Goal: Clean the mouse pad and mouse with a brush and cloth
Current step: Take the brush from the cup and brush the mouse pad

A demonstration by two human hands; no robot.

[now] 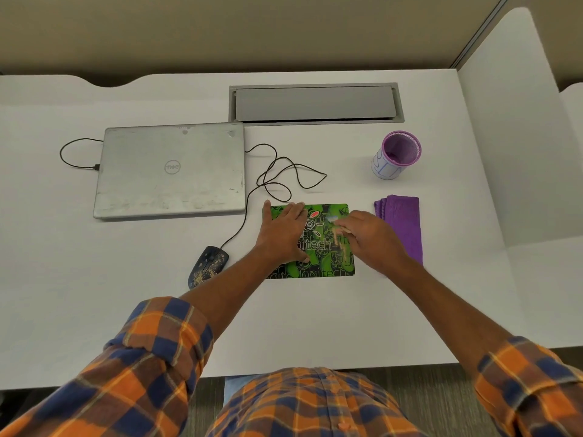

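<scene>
mouse pad (329, 263) is lying flat on the desk (284, 326) in front of me, between the mouse (208, 264) on its left and the folded cloth (403, 222) on its right. its long axis is running left to right, with the lettering reading upright toward me. my left hand (284, 231) is pressing its left half with fingers spread flat. my right hand (369, 238) is curling its fingers round a small pale blurred thing, the brush (339, 230) as i judge. so brushing the pad seems under way. the mouse, nose pointing away and rightward, is showing specks, so it looks uncleaned, and the wiping is waiting.
</scene>
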